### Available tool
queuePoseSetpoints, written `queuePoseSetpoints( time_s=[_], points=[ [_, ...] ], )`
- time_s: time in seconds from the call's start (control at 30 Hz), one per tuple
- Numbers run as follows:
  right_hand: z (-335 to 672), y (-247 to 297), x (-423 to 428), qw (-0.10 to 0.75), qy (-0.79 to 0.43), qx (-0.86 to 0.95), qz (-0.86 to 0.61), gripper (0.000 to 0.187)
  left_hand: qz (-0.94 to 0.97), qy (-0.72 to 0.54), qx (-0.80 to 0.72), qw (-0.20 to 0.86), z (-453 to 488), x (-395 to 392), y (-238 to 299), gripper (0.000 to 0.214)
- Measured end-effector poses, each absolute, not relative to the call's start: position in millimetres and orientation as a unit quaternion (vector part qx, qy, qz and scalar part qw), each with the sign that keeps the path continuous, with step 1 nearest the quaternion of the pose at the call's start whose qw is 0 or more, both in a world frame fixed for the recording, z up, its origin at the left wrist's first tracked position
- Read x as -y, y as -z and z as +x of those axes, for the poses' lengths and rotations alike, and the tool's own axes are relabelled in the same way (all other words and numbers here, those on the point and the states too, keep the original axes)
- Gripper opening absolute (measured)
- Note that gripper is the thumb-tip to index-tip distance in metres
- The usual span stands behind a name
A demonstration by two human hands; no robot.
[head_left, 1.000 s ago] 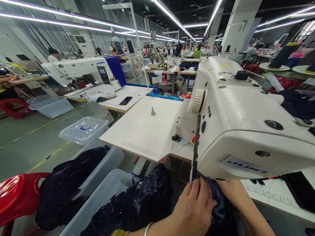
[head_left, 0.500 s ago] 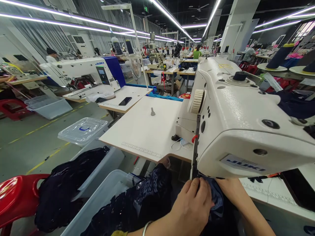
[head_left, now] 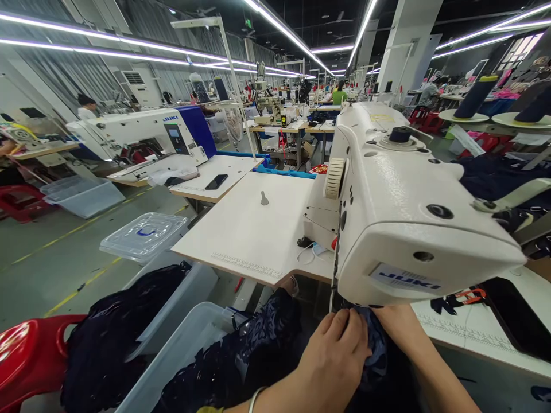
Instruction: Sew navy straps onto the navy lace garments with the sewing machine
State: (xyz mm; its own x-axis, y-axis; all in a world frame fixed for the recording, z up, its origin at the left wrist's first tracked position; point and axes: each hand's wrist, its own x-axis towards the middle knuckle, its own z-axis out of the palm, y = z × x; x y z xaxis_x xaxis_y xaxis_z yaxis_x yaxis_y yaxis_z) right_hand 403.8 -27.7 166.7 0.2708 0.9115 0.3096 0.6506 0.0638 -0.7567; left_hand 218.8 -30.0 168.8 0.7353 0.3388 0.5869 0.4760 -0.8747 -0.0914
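Note:
My left hand (head_left: 338,358) is closed on dark navy lace fabric (head_left: 373,344), pressing it under the head of a white Juki sewing machine (head_left: 400,206). My right hand (head_left: 398,324) reaches in from the right beside it, resting on the same fabric; its fingers are hidden under the machine head. More of the navy fabric (head_left: 258,338) trails left and down off the white table (head_left: 249,229) into a clear bin (head_left: 181,350).
A pile of dark lace (head_left: 116,332) lies in another bin with a clear lid (head_left: 144,235) behind it. A red stool (head_left: 26,350) stands at bottom left. A phone (head_left: 216,181) lies on the neighbouring table. Other workers sit at distant machines.
The view has shifted slightly to the right. Both hands stay at the fabric under the machine head, barely moved.

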Motion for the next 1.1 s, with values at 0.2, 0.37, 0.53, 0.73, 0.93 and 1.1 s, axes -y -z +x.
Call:
queuePoseSetpoints(
  time_s=[0.2, 0.37, 0.53, 0.73, 0.93, 1.1],
  points=[
    [408.2, -162.5, 24.2, 0.361, -0.129, 0.642, -0.664, 0.025, -0.924, 0.29, 0.228, 0.102, 222.6, 28.2, -172.1, 0.037],
    [407.6, -151.6, 26.1, 0.349, -0.102, 0.648, -0.669, 0.022, -0.928, 0.273, 0.229, 0.111, 222.3, 28.7, -172.0, 0.039],
    [408.7, -136.2, 27.1, 0.355, 0.016, 0.677, -0.644, 0.024, -0.93, 0.268, 0.225, 0.111, 221.6, 29.3, -171.4, 0.037],
    [410.0, -130.1, 27.1, 0.354, 0.038, 0.682, -0.639, 0.03, -0.928, 0.27, 0.233, 0.106, 222.4, 30.5, -170.4, 0.036],
    [406.6, -128.1, 27.0, 0.352, 0.025, 0.691, -0.631, 0.03, -0.916, 0.294, 0.242, 0.124, 223.3, 32.6, -167.9, 0.036],
    [411.9, -122.8, 23.7, 0.368, -0.034, 0.678, -0.636, 0.032, -0.889, 0.354, 0.252, 0.144, 225.1, 27.0, -166.0, 0.037]
  ],
)
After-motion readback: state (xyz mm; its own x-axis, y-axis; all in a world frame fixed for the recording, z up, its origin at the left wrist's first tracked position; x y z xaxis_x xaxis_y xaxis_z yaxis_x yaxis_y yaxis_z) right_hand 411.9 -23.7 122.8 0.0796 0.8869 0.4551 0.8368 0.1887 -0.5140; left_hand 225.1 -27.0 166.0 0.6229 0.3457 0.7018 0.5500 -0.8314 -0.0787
